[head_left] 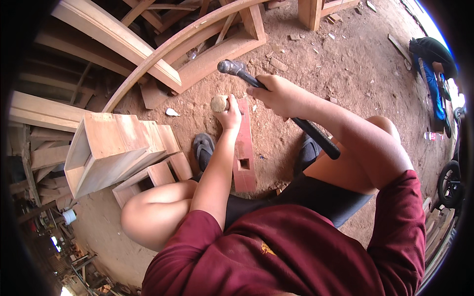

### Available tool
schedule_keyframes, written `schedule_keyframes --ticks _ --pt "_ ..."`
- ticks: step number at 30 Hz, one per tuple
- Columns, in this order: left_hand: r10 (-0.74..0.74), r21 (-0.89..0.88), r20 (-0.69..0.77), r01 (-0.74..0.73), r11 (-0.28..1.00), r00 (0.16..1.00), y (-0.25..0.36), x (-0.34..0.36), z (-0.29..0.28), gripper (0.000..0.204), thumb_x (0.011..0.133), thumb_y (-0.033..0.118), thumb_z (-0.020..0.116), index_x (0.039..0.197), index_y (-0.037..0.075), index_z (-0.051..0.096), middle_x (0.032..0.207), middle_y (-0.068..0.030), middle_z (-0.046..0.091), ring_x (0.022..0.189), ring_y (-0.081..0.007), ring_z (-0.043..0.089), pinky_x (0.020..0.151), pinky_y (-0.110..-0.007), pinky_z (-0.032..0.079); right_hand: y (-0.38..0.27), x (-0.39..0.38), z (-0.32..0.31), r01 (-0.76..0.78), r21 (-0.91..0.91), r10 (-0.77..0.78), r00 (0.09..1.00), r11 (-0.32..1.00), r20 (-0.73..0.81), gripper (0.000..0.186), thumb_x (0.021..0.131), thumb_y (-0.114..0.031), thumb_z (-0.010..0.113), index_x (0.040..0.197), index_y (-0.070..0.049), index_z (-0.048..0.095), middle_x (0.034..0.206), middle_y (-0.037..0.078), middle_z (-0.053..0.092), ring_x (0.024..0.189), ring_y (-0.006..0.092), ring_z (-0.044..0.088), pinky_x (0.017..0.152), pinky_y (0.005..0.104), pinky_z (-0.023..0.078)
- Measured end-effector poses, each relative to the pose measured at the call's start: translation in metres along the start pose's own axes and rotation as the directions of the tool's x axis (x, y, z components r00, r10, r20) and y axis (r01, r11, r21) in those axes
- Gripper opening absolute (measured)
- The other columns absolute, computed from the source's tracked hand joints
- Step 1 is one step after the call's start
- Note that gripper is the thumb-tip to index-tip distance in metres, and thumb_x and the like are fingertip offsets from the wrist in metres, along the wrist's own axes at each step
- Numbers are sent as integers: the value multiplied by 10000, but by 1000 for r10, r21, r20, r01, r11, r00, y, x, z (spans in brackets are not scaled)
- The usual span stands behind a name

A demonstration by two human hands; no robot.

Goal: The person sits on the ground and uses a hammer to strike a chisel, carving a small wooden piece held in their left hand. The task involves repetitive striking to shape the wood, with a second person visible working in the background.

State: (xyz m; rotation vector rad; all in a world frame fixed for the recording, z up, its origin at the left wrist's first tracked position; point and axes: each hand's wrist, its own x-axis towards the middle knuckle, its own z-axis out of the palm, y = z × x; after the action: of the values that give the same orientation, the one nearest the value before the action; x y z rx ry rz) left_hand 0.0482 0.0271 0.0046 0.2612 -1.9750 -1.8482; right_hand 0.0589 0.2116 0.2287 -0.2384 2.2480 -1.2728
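My right hand (279, 93) grips a black-handled hammer (316, 135), whose steel head (231, 66) is raised above the work. My left hand (229, 116) is closed around a chisel with a round wooden butt (218, 103), held upright on a reddish wooden plank (243, 148). The plank lies on the dirt ground between my feet and has a square mortise hole (244, 164) cut near its close end. My knees are bent on both sides of it.
Stacked box-like wooden pieces (111, 148) sit left of my left foot. Curved wooden frames and beams (187, 44) lie beyond. Wood scraps litter the dirt (345, 54). A person in blue and black (434, 64) is at the far right, near a wheel (449, 185).
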Motion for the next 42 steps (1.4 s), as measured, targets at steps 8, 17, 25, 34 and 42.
schedule_keyframes --ticks 8,17,25,34,42 --pt "-33 22 27 33 999 999 -3 -2 -2 171 929 112 606 802 -2 608 704 -50 629 607 -141 601 543 -323 453 -4 -3 1 0 -8 0 1000 1000 2 372 1005 -338 513 906 20 503 612 67 511 491 172 554 421 358 482" --pt "48 -2 18 -48 999 999 -2 -2 -3 176 930 113 609 794 1 601 692 -46 613 607 -145 594 538 -322 445 -2 -3 3 50 -31 -51 999 998 -16 375 1006 -333 516 890 24 510 601 87 514 486 184 559 449 378 480" --pt "68 53 29 -70 996 997 -3 -4 -2 211 928 104 595 750 -11 594 664 -66 629 595 -185 604 542 -355 445 9 3 12 175 -177 -196 975 968 -109 328 989 -302 544 917 18 528 654 155 580 563 294 614 551 421 475" --pt "240 143 163 -263 954 957 35 -17 18 149 890 59 611 759 -10 607 698 -100 654 642 -209 643 590 -376 480 -25 -31 10 417 -315 -508 802 852 -313 254 960 -239 591 977 -13 478 625 208 574 597 418 605 545 473 456" --pt "164 184 187 -198 963 969 -3 -25 8 157 833 104 679 951 3 658 878 -123 705 812 -266 692 725 -383 534 24 -9 38 191 -657 -283 959 729 -35 303 1006 -316 472 1058 -18 457 583 159 585 555 390 629 500 459 504"
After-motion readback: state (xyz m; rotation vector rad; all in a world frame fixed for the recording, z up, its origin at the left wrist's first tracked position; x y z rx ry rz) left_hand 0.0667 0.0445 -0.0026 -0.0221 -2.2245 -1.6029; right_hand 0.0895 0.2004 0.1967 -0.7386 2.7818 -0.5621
